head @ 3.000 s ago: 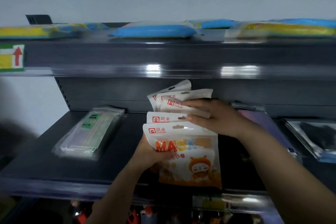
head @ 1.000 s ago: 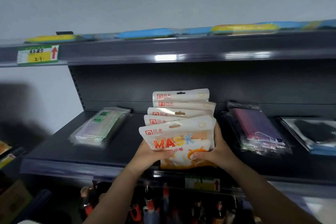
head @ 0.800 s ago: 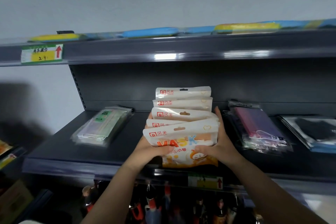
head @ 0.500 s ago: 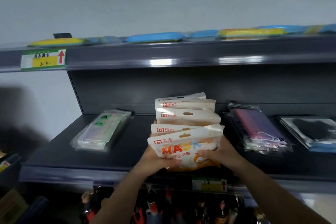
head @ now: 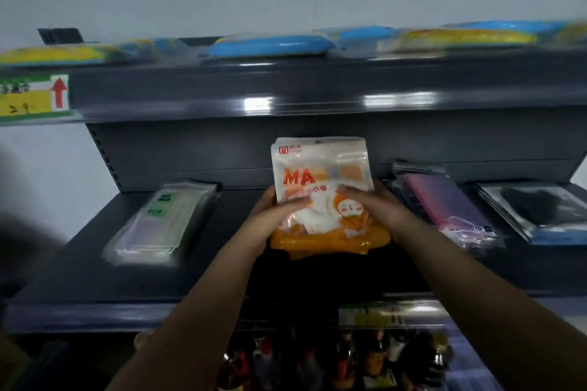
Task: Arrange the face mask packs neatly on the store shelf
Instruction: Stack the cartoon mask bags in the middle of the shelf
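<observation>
since half a second ago the fanned packs have closed into one stack (head: 320, 197), squared up and pushed back from the shelf's front edge. my left hand (head: 270, 222) clasps the stack's left side, thumb across the front; my right hand (head: 378, 213) curls round the right side, fingers (head: 351, 191) on the printed face, so both squeeze the edges flush. it stands mid-shelf (head: 222, 289), leaning toward the back panel, i think so the label faces out. clear pack (head: 158, 222) lies well left, purple pack (head: 444, 206) just right, black pack (head: 540, 209) by the right edge.
</observation>
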The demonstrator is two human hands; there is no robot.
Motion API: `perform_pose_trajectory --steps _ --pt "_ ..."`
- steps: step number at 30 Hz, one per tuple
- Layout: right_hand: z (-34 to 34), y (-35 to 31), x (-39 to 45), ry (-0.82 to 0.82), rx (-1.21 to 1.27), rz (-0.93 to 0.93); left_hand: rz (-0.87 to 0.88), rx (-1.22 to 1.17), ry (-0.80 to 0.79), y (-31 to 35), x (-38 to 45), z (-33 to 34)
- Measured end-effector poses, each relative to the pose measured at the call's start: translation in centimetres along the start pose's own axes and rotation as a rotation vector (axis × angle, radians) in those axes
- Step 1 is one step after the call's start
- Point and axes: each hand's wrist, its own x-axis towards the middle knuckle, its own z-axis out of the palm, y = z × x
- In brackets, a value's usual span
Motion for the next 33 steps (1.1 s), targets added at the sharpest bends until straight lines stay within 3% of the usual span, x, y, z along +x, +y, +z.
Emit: perform_pose_trajectory --steps 3,8,16,19,23,33 --pt "-0.5 -3.1 1.5 -0.098 0.093 0.122 -0.136 -0.02 -0.095 3.2 2.1 0.3" --pt "-2.2 -5.2 3.9 -0.142 -0.016 0.193 -0.172 0.129 -0.147 5.2 5.1 0.1" --pt "-0.9 -1.5 6.1 -0.046 -0.049 0.336 -0.289 0.12 -0.106 2.0 7.1 -0.7" --pt "-0.7 -0.2 6.9 -0.018 0.099 0.319 -0.272 0.049 -0.157 0.6 7.4 -1.5" --pt "-0.9 -0.3 8.1 -0.026 0.185 0.295 -0.226 -0.041 -0.102 0.4 8.2 -2.3" --pt "-0.1 0.9 8.6 -0.057 0.191 0.301 -0.306 -0.024 0.018 -1.4 8.9 -2.2"
